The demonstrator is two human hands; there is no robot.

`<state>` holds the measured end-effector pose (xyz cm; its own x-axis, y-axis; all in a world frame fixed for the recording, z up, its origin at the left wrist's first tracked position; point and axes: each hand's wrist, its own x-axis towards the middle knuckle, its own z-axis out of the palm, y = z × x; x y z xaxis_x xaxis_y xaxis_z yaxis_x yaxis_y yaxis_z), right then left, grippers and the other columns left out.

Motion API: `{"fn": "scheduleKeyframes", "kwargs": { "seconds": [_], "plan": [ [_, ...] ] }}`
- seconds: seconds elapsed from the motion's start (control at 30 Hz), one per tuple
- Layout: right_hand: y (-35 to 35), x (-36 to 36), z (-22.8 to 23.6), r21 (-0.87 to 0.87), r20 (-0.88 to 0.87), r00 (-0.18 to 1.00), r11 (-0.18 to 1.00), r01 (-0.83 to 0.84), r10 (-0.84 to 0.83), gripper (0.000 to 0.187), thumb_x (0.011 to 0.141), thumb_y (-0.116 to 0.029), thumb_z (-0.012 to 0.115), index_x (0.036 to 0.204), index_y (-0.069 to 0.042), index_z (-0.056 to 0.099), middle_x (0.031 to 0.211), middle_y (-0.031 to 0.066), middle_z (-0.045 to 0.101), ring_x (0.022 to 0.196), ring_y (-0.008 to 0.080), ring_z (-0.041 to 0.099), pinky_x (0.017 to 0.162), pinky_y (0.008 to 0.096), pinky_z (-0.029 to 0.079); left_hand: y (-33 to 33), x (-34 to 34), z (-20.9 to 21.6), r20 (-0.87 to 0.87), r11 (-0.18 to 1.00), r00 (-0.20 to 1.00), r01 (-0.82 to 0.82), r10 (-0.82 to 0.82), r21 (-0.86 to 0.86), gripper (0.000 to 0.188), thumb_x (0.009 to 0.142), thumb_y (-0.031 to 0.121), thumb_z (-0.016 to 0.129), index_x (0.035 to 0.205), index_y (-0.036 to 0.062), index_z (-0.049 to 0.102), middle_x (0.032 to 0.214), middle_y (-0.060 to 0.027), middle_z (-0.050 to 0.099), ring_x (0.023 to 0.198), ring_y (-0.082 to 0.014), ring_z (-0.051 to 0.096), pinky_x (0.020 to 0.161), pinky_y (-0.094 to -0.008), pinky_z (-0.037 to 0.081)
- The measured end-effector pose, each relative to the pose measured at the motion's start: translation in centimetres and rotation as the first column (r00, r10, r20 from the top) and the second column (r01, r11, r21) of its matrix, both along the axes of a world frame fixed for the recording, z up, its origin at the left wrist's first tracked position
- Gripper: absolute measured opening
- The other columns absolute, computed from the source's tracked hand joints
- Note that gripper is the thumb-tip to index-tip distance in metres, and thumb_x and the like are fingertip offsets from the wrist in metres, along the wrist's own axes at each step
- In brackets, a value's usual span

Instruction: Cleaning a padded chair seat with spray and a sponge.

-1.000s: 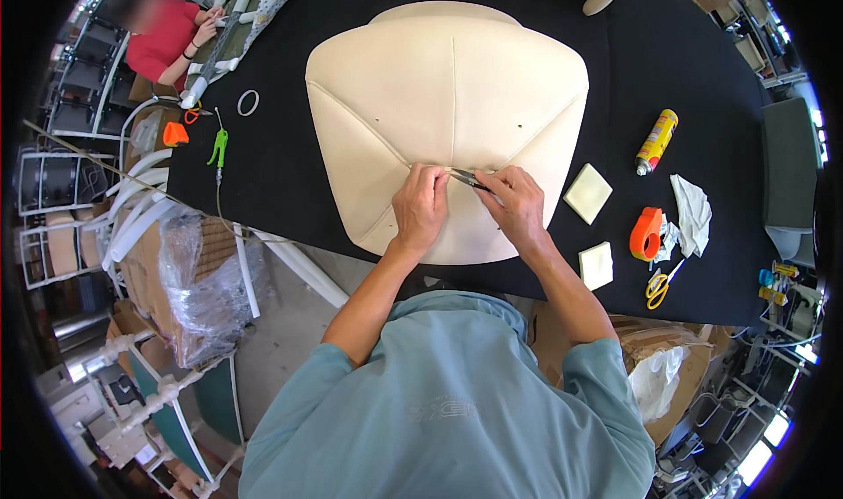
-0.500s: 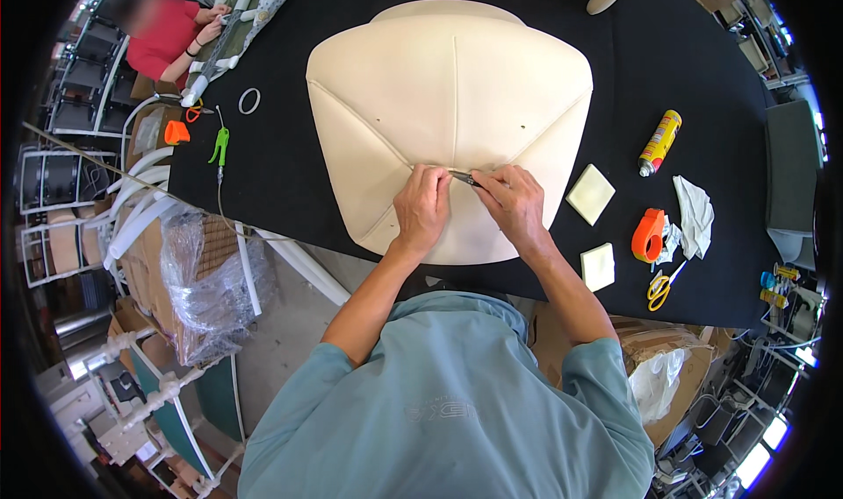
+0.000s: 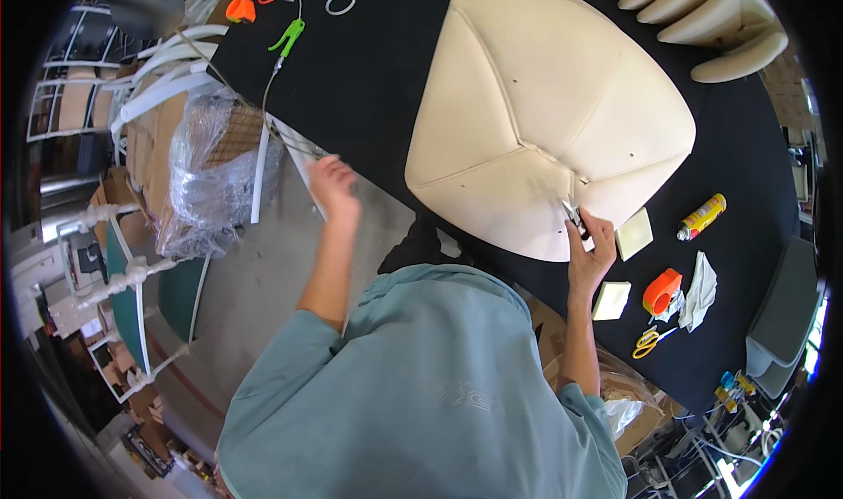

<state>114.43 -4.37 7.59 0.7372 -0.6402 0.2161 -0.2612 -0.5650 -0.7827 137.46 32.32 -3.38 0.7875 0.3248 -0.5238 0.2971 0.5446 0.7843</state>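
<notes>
Left hand (image 3: 334,187) withdrew, grip too blurred to judge; right hand (image 3: 595,238) holds pointed tool (image 3: 575,217), long axis pointing up-left.

A head-worn fisheye (very wide) looks down — over both hands (image 3: 334,185) (image 3: 595,239).

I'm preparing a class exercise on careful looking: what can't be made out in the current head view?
1. Left hand: head view; blur hides whether it holds anything.
2. Small metal tool: head view; the right hand covers part of it.
3. Cream cushion: head view; its upper face hides the underside.
4. Curved cream pieces: head view; the picture's upper edge cuts some off.
</notes>
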Motion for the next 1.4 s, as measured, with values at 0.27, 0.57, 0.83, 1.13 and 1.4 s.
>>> {"fn": "scheduleKeyframes", "kwargs": {
  "seconds": [0.27,0.57,0.83,1.13,1.4],
  "plan": [
    [7.5,-2.2,-3.8,0.736,-0.139,0.990,0.672,0.078,0.037,0.023,0.099,-0.006,0.065,0.121,0.002,0.068,0.103,0.0076,0.074,0.085,0.0110,0.068,0.077,0.0233,0.054,13.5,-3.5,-7.0,-0.296,0.969,0.945,0.191,-0.139,0.154,0.015,0.101,0.020,0.060,0.107,0.0061,0.062,0.080,-0.0050,0.063,0.070,-0.0145,0.061,0.062,-0.0286,0.053],
    [11.6,-5.4,-7.2,0.818,-0.294,0.933,0.559,0.133,0.207,0.021,0.105,-0.018,0.057,0.111,0.000,0.067,0.091,0.0044,0.073,0.080,0.0092,0.065,0.074,0.0243,0.052,-0.5,-2.8,-4.2,0.032,0.468,0.567,0.646,-0.823,0.603,0.034,0.099,0.009,0.061,0.133,0.0028,0.059,0.120,-0.0103,0.062,0.093,-0.0115,0.063,0.077,-0.0239,0.052],
    [12.3,-11.7,-7.8,0.834,-0.273,0.908,0.392,0.388,-0.319,0.019,0.106,-0.021,0.057,0.108,-0.005,0.067,0.080,-0.0014,0.065,0.069,0.0069,0.061,0.065,0.0239,0.053,-8.3,1.3,-1.3,0.220,0.445,0.387,0.769,-0.895,0.460,0.067,0.101,0.028,0.067,0.152,-0.0034,0.037,0.141,-0.0164,0.056,0.126,-0.0219,0.056,0.105,-0.0345,0.046],
    [4.9,-20.1,-8.8,0.791,-0.181,0.645,0.280,0.544,-0.743,0.016,0.105,-0.019,0.058,0.114,-0.009,0.067,0.095,0.0017,0.073,0.077,0.0059,0.064,0.063,0.0213,0.052,-9.3,1.5,-4.2,-0.003,0.467,0.526,0.757,-0.850,0.457,0.052,0.105,0.043,0.059,0.131,-0.0012,0.056,0.126,-0.0120,0.065,0.115,-0.0188,0.060,0.101,-0.0343,0.046],
    [-11.7,-31.6,-16.0,0.384,0.004,0.300,0.278,0.880,-0.954,0.021,0.102,-0.010,0.057,0.118,0.000,0.064,0.099,0.0106,0.071,0.078,0.0129,0.063,0.064,0.0278,0.053,-8.2,1.9,-3.3,-0.022,0.507,0.553,0.778,-0.833,0.372,0.065,0.103,0.052,0.056,0.143,0.0012,0.050,0.142,-0.0111,0.057,0.130,-0.0229,0.053,0.109,-0.0379,0.041]
  ]
}}
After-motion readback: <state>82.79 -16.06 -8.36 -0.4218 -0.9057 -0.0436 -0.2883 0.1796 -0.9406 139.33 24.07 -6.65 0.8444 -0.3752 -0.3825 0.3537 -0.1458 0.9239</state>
